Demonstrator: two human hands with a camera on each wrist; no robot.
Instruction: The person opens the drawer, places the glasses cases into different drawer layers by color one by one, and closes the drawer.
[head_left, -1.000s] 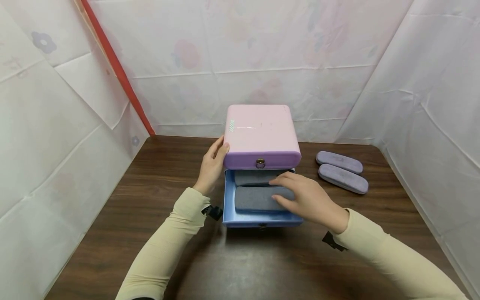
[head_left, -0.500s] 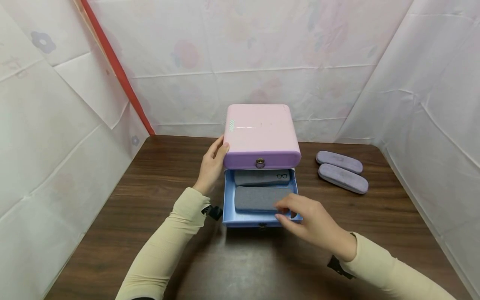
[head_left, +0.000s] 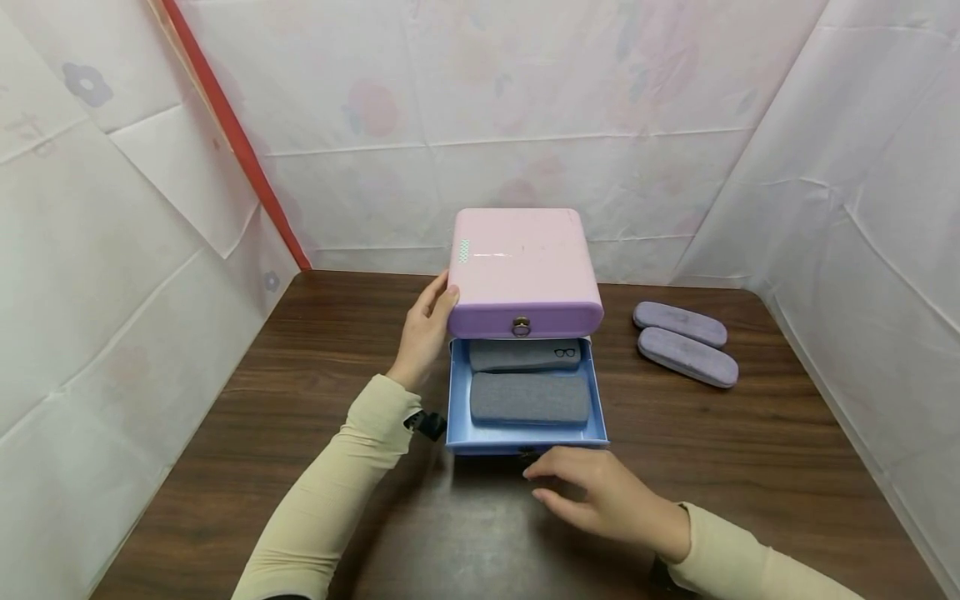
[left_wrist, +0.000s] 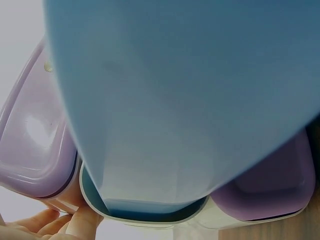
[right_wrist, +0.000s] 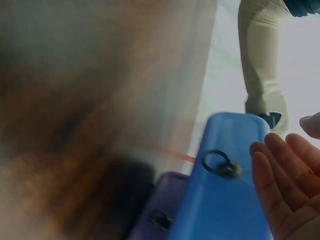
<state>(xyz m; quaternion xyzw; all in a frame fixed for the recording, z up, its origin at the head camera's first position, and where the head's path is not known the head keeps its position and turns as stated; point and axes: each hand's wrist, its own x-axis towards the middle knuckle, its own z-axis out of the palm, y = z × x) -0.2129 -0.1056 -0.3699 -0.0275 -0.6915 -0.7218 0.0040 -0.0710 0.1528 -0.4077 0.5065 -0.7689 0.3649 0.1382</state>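
Note:
A small drawer chest [head_left: 525,254] has a pink top, a purple upper drawer [head_left: 480,321] and a blue drawer [head_left: 461,433] pulled out below it. Inside the blue drawer lie two grey glasses cases: a front case [head_left: 528,398] and a rear case [head_left: 510,356] printed with a glasses outline. My left hand [head_left: 422,337] rests against the chest's left side, its thumb at the front corner. Just in front of the blue drawer is my right hand [head_left: 592,492], fingers loosely bent and holding nothing. A ring pull [right_wrist: 220,165] on the drawer front is near its fingertips.
Two purple-grey glasses cases, a rear one [head_left: 678,323] and a front one [head_left: 687,357], lie side by side on the wooden table [head_left: 360,325] right of the chest. A lower purple drawer [right_wrist: 160,215] is shut. Patterned white sheeting [head_left: 525,108] surrounds the table.
My right hand has moved out of the blue drawer, toward me and down to its front, uncovering both grey cases. The left hand and chest have stayed put.

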